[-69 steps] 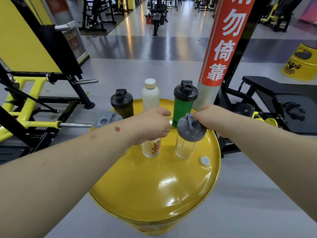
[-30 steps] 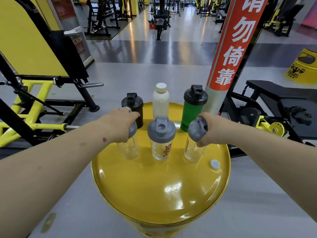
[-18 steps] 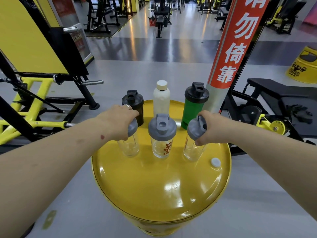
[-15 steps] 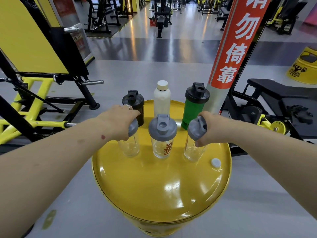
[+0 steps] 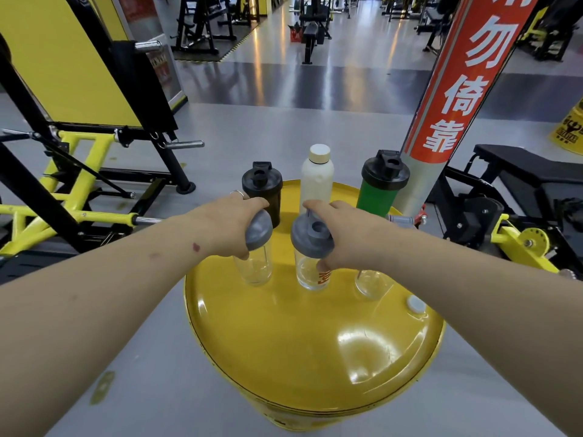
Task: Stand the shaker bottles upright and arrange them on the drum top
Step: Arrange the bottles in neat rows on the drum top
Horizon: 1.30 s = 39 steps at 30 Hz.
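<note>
Six bottles stand upright on the yellow drum top (image 5: pixel 303 348). The back row holds a black shaker (image 5: pixel 262 192), a white bottle (image 5: pixel 316 178) and a green shaker with a black lid (image 5: pixel 380 187). In the front row are three clear shakers with grey lids. My left hand (image 5: pixel 227 225) grips the lid of the left clear shaker (image 5: pixel 256 260). My right hand (image 5: pixel 350 234) grips the lid of the middle clear shaker with red lettering (image 5: pixel 312 257). My right forearm hides most of the right clear shaker (image 5: pixel 367 282); only its base shows.
A red and silver pillar with white characters (image 5: pixel 454 99) rises just behind the drum on the right. A white bung cap (image 5: pixel 415 304) sits on the drum top at the right. Yellow and black gym machines (image 5: pixel 72 171) stand on the left, a black bench (image 5: pixel 520 175) on the right.
My right hand has let go of the right clear shaker and moved left onto the lid of the middle one. My left hand stays on the left clear shaker.
</note>
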### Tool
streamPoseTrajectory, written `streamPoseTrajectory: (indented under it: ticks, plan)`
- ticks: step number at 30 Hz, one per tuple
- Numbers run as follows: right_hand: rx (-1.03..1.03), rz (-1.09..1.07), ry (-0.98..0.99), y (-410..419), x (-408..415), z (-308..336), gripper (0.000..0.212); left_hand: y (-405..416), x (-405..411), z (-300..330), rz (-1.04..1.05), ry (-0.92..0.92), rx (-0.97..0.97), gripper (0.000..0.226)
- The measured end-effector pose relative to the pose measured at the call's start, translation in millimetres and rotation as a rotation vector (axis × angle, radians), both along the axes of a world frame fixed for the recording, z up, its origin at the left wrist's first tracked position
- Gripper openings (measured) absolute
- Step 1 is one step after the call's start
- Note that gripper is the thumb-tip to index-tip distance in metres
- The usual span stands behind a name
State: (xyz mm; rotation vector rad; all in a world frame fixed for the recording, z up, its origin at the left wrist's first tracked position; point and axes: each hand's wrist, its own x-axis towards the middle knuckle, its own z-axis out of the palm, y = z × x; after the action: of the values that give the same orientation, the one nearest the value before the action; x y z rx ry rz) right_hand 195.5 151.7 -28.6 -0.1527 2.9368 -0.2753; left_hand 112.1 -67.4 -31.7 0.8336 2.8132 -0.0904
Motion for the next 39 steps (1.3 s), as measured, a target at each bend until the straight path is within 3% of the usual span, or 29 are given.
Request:
streamPoseTrajectory:
  ticks: [5,14,21,23,27,30,33,39]
  plan:
    - [-0.053,-0.039,0.044,2.4,-6.2,-2.7,0.101,-3.1,-4.9,-1.8,-0.017,-0.009,0.002,0.103]
    - [-0.051,-0.058,0.055,2.0,-6.6,-4.6,0.103,-2.9,-10.3,-5.2,-0.027,-0.006,-0.014,0.104]
    - [-0.089,-0.04,-0.032,4.5,-6.5,7.0,0.116,-4.1,-10.2,-4.1,0.05,-0.089,-0.019,0.129]
    - [-0.124,-0.031,-0.043,8.4,-8.0,19.8,0.11,-3.7,-10.8,2.7,0.079,-0.152,0.007,0.131]
    - [-0.159,-0.103,0.062,22.5,-20.3,41.3,0.087,-0.4,-13.6,24.2,0.163,-0.245,0.173,0.107]
    - [-0.21,-0.185,0.146,33.7,-40.6,44.4,0.072,5.3,-25.2,34.7,0.214,-0.175,0.291,0.08]
    - [-0.273,-0.236,0.18,38.8,-64.7,41.0,0.073,10.7,-48.2,35.7,0.209,-0.111,0.314,0.066]
    - [-0.256,-0.281,0.133,28.8,-114.6,28.5,0.097,19.7,-111.2,12.9,0.123,-0.112,0.228,0.108]
